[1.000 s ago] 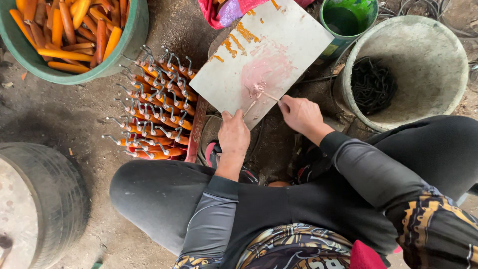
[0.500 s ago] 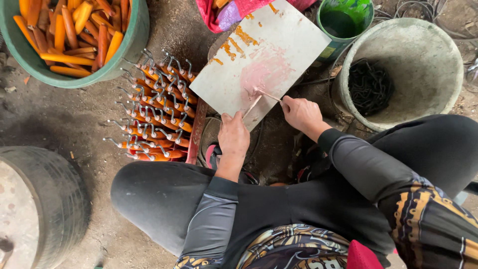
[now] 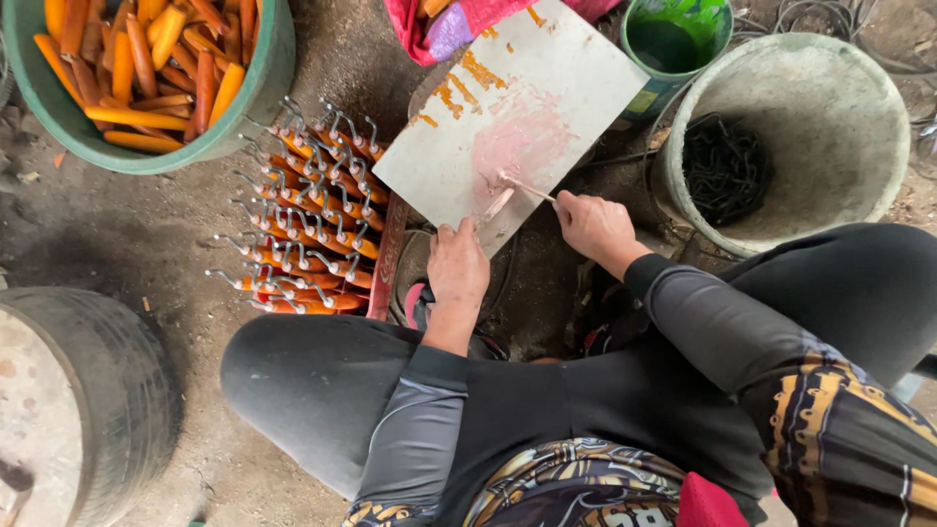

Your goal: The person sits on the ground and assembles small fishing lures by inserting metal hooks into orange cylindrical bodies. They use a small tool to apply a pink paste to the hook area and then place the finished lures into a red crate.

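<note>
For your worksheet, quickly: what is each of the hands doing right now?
Left hand: closed on a small pale piece lying on the white board.
Right hand: closed on a thin stick touching the board.

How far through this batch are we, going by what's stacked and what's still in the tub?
Done, apparently: rows of orange handles fitted with metal hooks lie stacked left of the board. In hand: the left hand steadies a pale handle on the pink-smeared white board, while the right hand works a thin stick at it. Left: the green tub holds many bare orange handles, and the grey bucket dark hooks.
</note>
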